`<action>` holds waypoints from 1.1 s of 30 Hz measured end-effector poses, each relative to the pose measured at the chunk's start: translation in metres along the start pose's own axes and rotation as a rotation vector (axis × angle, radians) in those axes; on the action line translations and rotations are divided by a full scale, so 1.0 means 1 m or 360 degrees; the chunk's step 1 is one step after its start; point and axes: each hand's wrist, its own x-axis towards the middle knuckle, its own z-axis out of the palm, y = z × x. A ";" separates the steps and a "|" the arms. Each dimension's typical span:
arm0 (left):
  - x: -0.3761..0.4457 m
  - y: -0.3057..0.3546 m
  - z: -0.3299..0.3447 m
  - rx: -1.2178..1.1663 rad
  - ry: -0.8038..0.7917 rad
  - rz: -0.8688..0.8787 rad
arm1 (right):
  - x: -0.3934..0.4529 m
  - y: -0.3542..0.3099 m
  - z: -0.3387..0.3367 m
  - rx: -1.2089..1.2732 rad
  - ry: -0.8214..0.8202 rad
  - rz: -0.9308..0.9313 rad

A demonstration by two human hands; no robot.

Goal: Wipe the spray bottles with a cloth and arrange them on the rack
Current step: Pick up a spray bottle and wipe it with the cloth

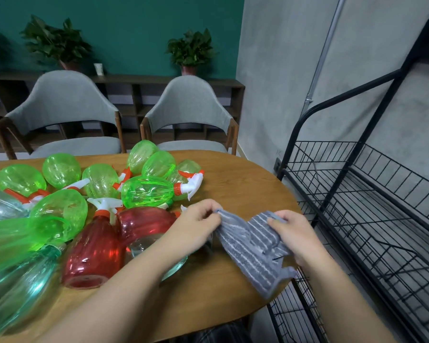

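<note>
Spray bottles of translucent plastic lie heaped across the left half of the rounded wooden table point(233, 174), most of them tipped on their sides and touching one another. At the far left are pale teal bottles point(15, 288) and a blurred green one near the table's near edge; behind them a cluster of bright green bottles point(144, 191) with white-and-orange trigger heads spreads toward the middle. Two red ribbed bottles sit nearer the person: one upright red bottle point(94, 251) with a white trigger on top, and a second red bottle point(146, 222) on its side just to its right, partly hidden by the forearm. The left hand point(196, 227) comes in over these bottles, its fingers curled and its fingertips pinching the upper left corner of a grey striped microfibre cloth point(253, 246). The cloth stretches slack between the two hands, and its lower end hangs over the table's edge. The right hand point(292, 235) grips the cloth's upper right edge, thumb on top and fingers folded beneath. Right of the table, close beside its edge, stands a black metal wire rack point(357, 194) with tiered basket shelves. Beyond the table are two grey upholstered chairs point(188, 105) and potted plants against a teal wall.
</note>
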 end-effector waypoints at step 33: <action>0.005 -0.041 0.034 0.2521 -0.0701 0.0179 | 0.007 0.071 -0.025 -0.1258 0.0154 -0.0667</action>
